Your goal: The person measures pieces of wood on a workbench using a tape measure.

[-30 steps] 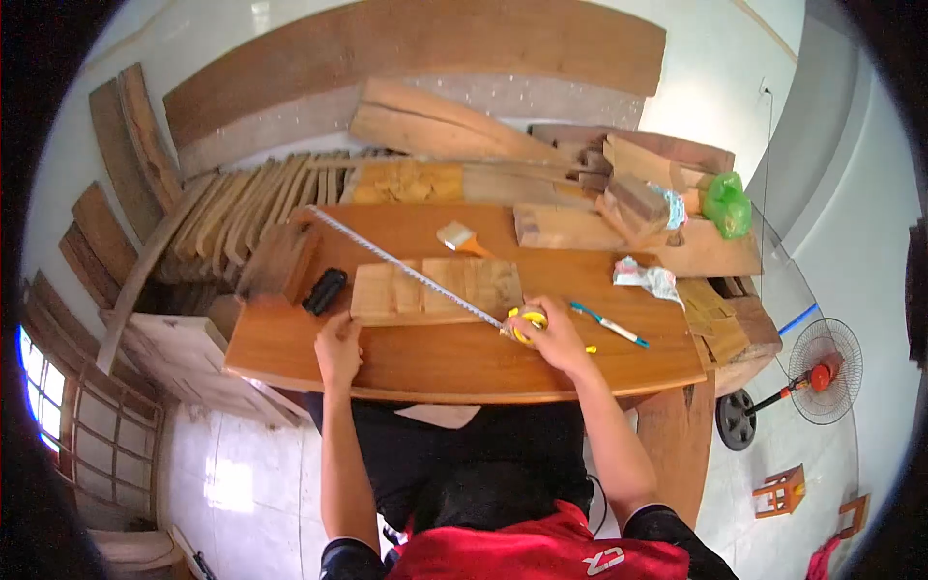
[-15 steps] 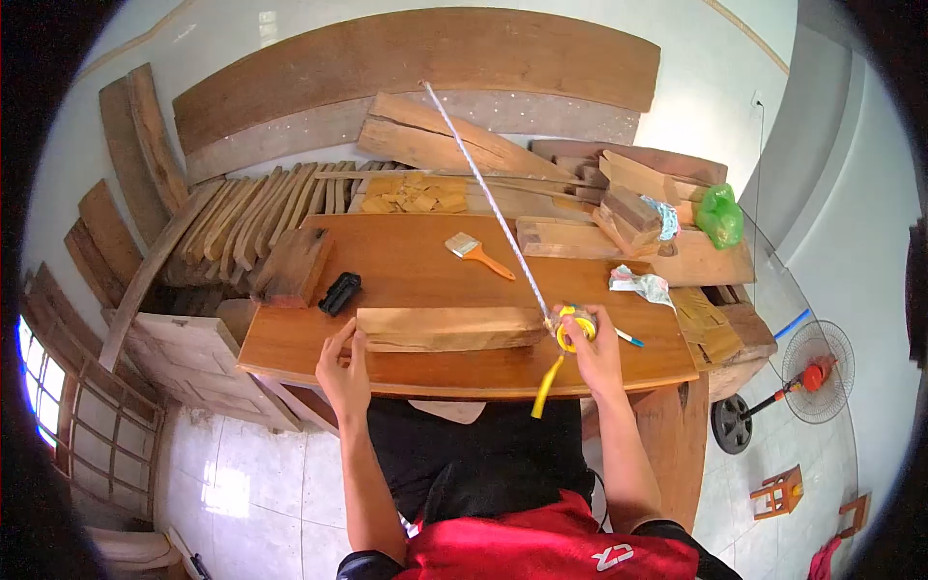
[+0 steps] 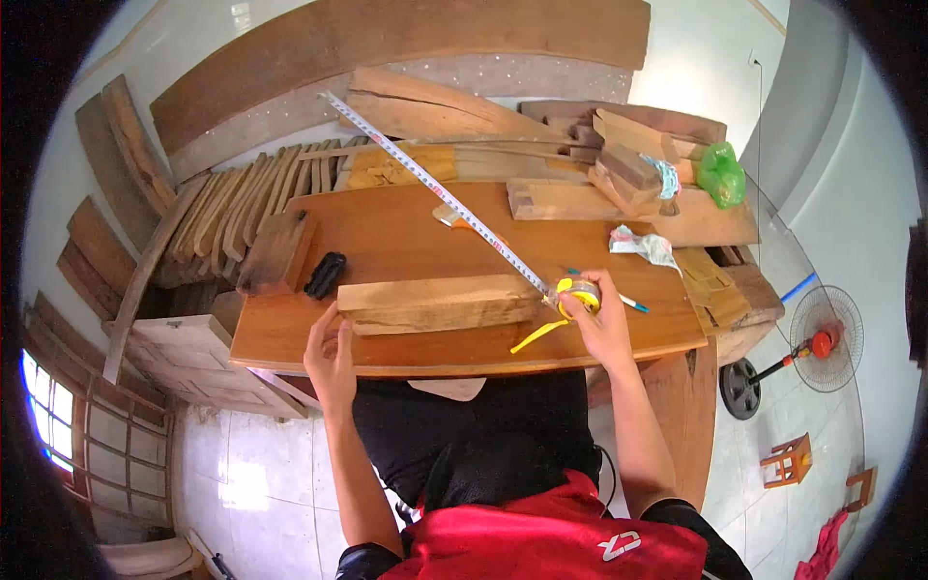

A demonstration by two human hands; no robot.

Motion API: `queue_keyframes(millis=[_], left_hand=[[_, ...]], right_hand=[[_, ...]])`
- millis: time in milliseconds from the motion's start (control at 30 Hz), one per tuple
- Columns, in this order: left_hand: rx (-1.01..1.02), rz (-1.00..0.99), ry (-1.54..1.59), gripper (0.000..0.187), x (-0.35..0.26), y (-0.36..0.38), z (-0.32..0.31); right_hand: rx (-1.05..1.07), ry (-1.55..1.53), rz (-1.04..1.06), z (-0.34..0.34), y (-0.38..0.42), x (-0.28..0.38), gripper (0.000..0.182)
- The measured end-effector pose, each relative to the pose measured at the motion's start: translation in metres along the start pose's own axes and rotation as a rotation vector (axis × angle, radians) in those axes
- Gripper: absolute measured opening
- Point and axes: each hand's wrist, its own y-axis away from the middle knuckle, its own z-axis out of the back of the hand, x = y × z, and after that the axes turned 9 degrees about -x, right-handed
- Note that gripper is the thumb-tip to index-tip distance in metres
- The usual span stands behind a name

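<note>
Stacked planks ring the brown wooden table (image 3: 406, 353). On it lies 1 pale wood block (image 3: 440, 303); the left hand (image 3: 329, 353) now touches its left end, fingers loose. At its right end, the right hand (image 3: 601, 324) grasps the yellow tape measure (image 3: 578, 293), whose blade has swung left.

Bright, even daylight fills the fisheye view. A black circular border cuts off the corners, and boards far beyond the hands bow into curves. A window (image 3: 46, 411) glows overexposed, low beside the left hand (image 3: 331, 356). Shadows are soft; the centre is sharp.
</note>
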Motion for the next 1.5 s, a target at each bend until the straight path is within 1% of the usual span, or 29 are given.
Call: queue_keyframes(millis=[100,167,200,267,300,400,433,533,567,600,667,733,767,867,967,1033,1067,1167,1267,1333,1367,1467,1500], left_hand=[[0.002,0.02,0.013,0.032,-0.001,0.002,-0.001],[-0.044,-0.015,0.028,0.03,-0.003,0.002,-0.003],[-0.076,-0.032,0.031,0.029,-0.004,0.002,-0.003],[-0.053,-0.045,0.005,0.028,-0.011,0.003,-0.001],[-0.046,-0.049,-0.007,0.028,-0.014,0.003,0.0],[-0.028,-0.085,-0.173,0.029,-0.018,0.006,0.001],[-0.013,-0.124,-0.215,0.029,-0.016,0.006,0.002],[-0.002,-0.143,-0.155,0.03,0.005,0.005,-0.003],[0.025,-0.122,-0.134,0.03,0.019,0.009,-0.004],[0.052,-0.107,-0.111,0.03,0.033,0.011,-0.006],[0.095,-0.051,-0.107,0.03,0.04,0.012,-0.004],[0.134,0.033,-0.132,0.029,0.033,0.01,-0.009],[0.114,-0.197,-0.395,0.029,0.031,0.008,-0.007],[0.216,-0.337,-0.476,0.035,0.021,-0.001,-0.007],[0.089,-0.054,-0.196,0.038,0.047,-0.024,-0.023],[0.291,-0.038,-0.187,0.041,0.061,-0.04,-0.038],[0.388,-0.038,-0.179,0.042,0.066,-0.046,-0.044],[0.383,-0.009,-0.282,0.042,0.035,-0.053,-0.05],[0.229,-0.003,-0.03,0.043,0.006,-0.042,-0.049],[0.165,0.016,0.06,0.045,0.003,-0.031,-0.046],[0.13,0.024,0.105,0.046,0.004,-0.026,-0.044],[0.121,-0.133,-0.035,0.047,0.026,-0.009,-0.037],[0.097,-0.084,0.008,0.048,0.024,-0.003,-0.038]], right_hand=[[-0.089,0.014,0.026,0.007,0.015,-0.007,0.032],[-0.155,0.036,0.046,0.011,0.021,-0.014,0.034],[-0.145,0.011,0.033,0.016,0.022,-0.014,0.035],[-0.115,-0.046,0.004,0.026,0.023,-0.01,0.037],[-0.098,-0.065,0.066,0.027,0.021,-0.008,0.038],[-0.039,-0.145,0.076,0.028,0.021,0.001,0.038],[-0.026,-0.144,0.083,0.025,0.021,-0.003,0.037],[-0.109,-0.219,-0.052,0.005,0.04,-0.012,0.035],[-0.18,-0.165,-0.127,-0.003,0.05,-0.017,0.033],[-0.247,-0.145,-0.145,-0.01,0.059,-0.023,0.03],[-0.32,-0.384,-0.225,-0.024,0.074,-0.04,0.027],[-0.356,-0.386,-0.236,-0.029,0.082,-0.052,0.026],[-0.376,-0.38,-0.248,-0.028,0.086,-0.056,0.026],[-0.348,-0.288,-0.286,-0.02,0.092,-0.033,0.028],[-0.317,-0.592,-0.457,-0.024,0.093,-0.016,0.028],[-0.287,-0.552,-0.469,-0.027,0.085,-0.002,0.029],[-0.272,-0.536,-0.468,-0.027,0.078,0.002,0.029],[-0.26,-0.545,-0.387,-0.026,0.053,-0.013,0.028],[-0.309,-0.581,-0.275,-0.022,0.03,-0.012,0.028],[-0.325,-0.645,-0.219,-0.016,0.022,-0.003,0.028],[-0.314,-0.672,-0.228,-0.014,0.021,-0.003,0.028],[-0.277,-0.636,-0.162,-0.013,0.028,-0.012,0.028],[-0.27,-0.634,-0.161,-0.013,0.029,-0.013,0.028]])
